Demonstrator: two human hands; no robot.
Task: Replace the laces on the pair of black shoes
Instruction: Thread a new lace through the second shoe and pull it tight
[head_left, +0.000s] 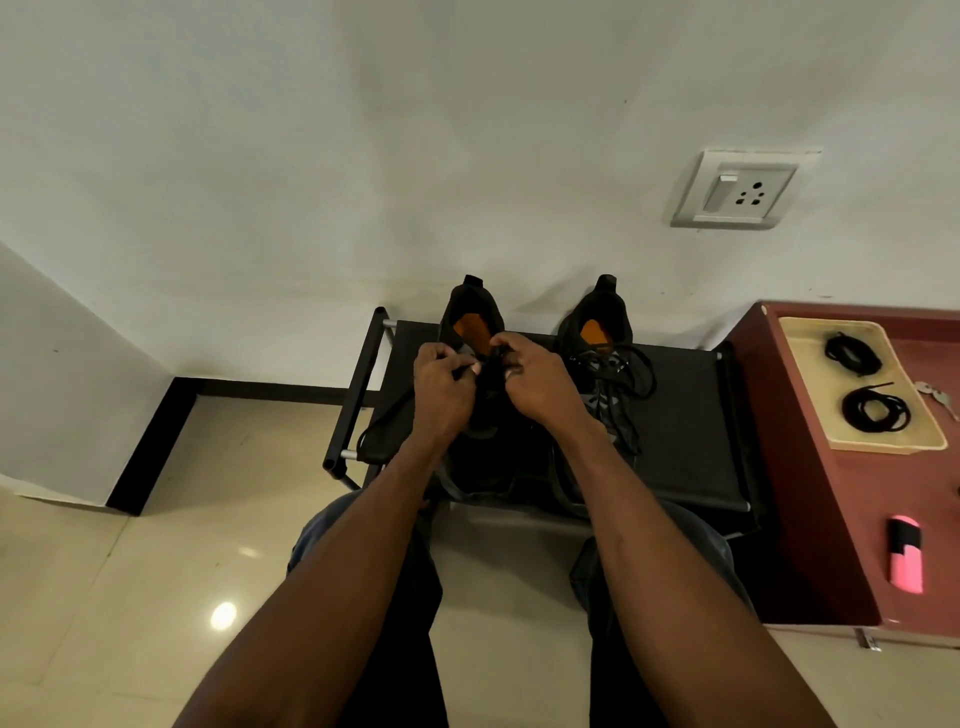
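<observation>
A shallow beige tray (810, 332) is sitting on the red-brown cabinet top (831, 519) at about three o'clock from the hands, and it is holding two coiled black laces: one bundle (852, 353) toward the wall, the other (877, 409) nearer the person, apart from each other. Just beside the tray's right edge a set of keys (935, 396) is lying on the cabinet, and a pink and black object (906, 553) is resting closer to the person.

The pair of black shoes is standing on a low black rack (685, 447) against the wall at twelve o'clock, heels toward the wall. The left shoe (470, 312) is partly hidden behind both hands; the right shoe (602, 322) is sitting at its two o'clock with its loosened lace (631, 374) spilling over the upper.

The left hand (441, 384) is curling its fingers and pinching the black lace of the left shoe, and the right hand (535, 379) is gripping the same lace near the tongue, fingers bent inward. A wall socket (737, 192) is showing at one o'clock above.
</observation>
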